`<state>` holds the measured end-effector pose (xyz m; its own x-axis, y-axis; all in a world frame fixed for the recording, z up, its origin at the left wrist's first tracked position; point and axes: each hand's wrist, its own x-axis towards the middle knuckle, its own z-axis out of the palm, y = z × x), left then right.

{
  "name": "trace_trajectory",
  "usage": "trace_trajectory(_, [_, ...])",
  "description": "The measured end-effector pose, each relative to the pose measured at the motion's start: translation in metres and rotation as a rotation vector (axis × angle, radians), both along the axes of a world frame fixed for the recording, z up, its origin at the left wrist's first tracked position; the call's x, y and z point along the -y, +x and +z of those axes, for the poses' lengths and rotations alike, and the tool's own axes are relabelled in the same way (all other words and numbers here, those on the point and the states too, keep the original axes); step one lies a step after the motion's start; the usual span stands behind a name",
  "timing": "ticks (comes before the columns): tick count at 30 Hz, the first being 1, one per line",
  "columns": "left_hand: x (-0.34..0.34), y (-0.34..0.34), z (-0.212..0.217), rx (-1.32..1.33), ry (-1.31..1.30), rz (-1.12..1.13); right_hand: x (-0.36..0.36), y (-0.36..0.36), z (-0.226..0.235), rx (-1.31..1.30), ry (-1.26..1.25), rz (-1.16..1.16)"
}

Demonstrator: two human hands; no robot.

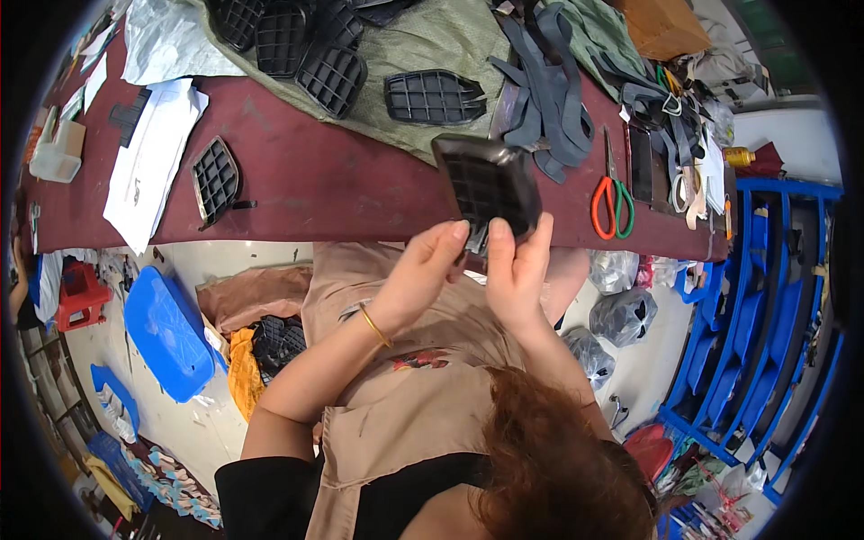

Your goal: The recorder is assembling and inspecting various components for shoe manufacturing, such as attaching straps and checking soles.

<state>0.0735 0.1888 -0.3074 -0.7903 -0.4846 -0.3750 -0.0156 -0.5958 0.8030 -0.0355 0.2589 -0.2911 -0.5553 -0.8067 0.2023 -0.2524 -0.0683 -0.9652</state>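
You are holding a black moulded plastic grid panel with a honeycomb of square cells [489, 184] in both hands, just above the near edge of the dark red worktable [306, 180]. Your left hand [421, 270], with a thin gold bangle [375, 326] on its wrist, is pinching the panel's lower left edge, thumb and fingertips closed on it. Your right hand [517, 270] is gripping the lower right edge, fingers curled up behind the panel and thumb pressing on the front. The two hands are sitting close together, almost touching, with the panel tilted up towards you and a short dark strap end showing between them. On the table to the left, a similar black grid panel with a pointed outline [216, 178] is lying alone beside a sheet of white paper [153, 153]. Further back, more black grid panels [310, 45] are lying piled on an olive green cloth [432, 40], and one separate grid panel [434, 96] is resting just beyond the one you are holding. To your right, a heap of grey webbing straps [549, 90] is spreading over the table, and scissors with one orange and one green handle [612, 198] are lying near the table's edge, just right of your panel. A tan apron [396, 405] is covering your lap.
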Motion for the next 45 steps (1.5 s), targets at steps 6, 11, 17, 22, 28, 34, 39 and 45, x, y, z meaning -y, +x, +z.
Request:
trace_trajectory(6, [-0.016, 0.016, 0.003, -0.071, -0.409, -0.249, -0.002, -0.018, -0.007, 0.588, 0.02, -0.077])
trace_trajectory(11, [0.017, 0.001, -0.002, -0.216, -0.18, 0.271, -0.027, -0.022, -0.01, 0.843, 0.344, 0.198])
trace_trajectory(17, [-0.002, -0.02, -0.003, -0.14, -0.289, 0.422, -0.027, -0.008, -0.036, 0.215, 0.313, -0.013])
trace_trajectory(22, [-0.005, -0.01, -0.005, -0.072, -0.424, 0.287, -0.024, -0.026, -0.032, 0.228, 0.261, 0.135])
trace_trajectory(28, [0.006, -0.004, -0.007, -0.081, -0.311, 0.184, -0.02, -0.03, -0.019, 0.343, 0.13, 0.079])
trace_trajectory(34, [0.016, -0.006, 0.002, -0.078, -0.332, 0.004, -0.014, -0.033, -0.005, -0.434, 0.259, 0.053])
trace_trajectory(39, [0.019, -0.007, 0.002, -0.016, -0.425, -0.061, -0.012, -0.048, 0.005, -0.2, 0.389, 0.193])
trace_trajectory(45, [0.021, -0.006, -0.001, 0.005, -0.566, -0.131, 0.003, -0.055, 0.013, -0.316, 0.495, 0.341])
